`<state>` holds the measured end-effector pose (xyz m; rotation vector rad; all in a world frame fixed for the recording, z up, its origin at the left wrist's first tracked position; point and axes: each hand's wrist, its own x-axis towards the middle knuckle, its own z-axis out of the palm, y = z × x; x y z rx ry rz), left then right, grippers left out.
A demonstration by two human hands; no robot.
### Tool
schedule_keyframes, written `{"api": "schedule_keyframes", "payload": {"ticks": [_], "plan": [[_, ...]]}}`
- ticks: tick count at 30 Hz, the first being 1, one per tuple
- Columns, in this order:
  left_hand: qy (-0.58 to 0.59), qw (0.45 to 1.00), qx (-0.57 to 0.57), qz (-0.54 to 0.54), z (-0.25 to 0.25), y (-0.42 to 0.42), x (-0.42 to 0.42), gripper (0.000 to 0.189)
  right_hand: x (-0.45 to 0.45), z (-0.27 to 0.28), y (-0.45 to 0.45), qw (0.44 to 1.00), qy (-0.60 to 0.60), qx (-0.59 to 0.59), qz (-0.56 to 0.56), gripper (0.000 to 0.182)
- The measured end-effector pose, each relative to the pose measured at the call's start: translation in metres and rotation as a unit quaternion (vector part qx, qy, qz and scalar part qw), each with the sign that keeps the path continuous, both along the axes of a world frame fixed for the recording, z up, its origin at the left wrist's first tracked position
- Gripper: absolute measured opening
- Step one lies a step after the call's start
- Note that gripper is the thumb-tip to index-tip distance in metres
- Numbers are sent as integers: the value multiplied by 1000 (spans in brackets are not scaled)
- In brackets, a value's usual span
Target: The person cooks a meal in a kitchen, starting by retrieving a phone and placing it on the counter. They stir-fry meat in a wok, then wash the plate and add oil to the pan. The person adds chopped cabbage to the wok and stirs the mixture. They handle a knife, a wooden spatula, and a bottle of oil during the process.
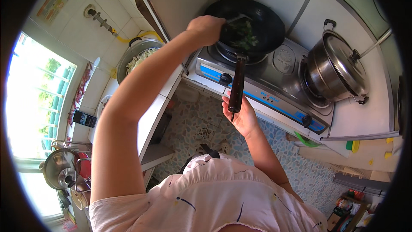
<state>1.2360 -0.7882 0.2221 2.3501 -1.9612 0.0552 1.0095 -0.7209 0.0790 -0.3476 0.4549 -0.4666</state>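
A black wok [273, 29] sits tilted over the left burner of a two-burner gas stove [288, 61], with chopped green leaves [246, 38] inside. My left hand [207, 29] is closed at the wok's left rim on the handle of a metal spatula [239, 17]; most of that handle is hidden by my fist. The spatula's blade is in the wok, by the greens. The wok's dark handle [237, 82] points towards me. My right hand [241, 116] supports the handle's end from below, palm up, with its fingers loosely curled at the left side.
A lidded steel pot [331, 67] stands on the right burner. On the left counter are a pot [124, 61] of pale cut food, beside a yellow gas hose [151, 34], and a phone [84, 118]. A dish rack [80, 164] with a metal lid [58, 164] stands by the window.
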Motion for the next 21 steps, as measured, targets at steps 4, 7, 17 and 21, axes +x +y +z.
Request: {"api": "schedule_keyframes", "payload": {"ticks": [4, 7, 17, 21], "plan": [[-47, 999, 21, 12, -10, 1, -3, 30, 7, -17, 18, 1000, 10, 3, 24, 41], [1, 999, 24, 25, -7, 26, -8, 17, 2, -29, 25, 999, 13, -13, 35, 37], [711, 678, -182, 29, -39, 165, 0, 26, 107, -37, 96, 970, 106, -128, 177, 33], [895, 432, -113, -14, -43, 228, 0, 27, 181, -64, 157, 927, 141, -191, 291, 33]]}}
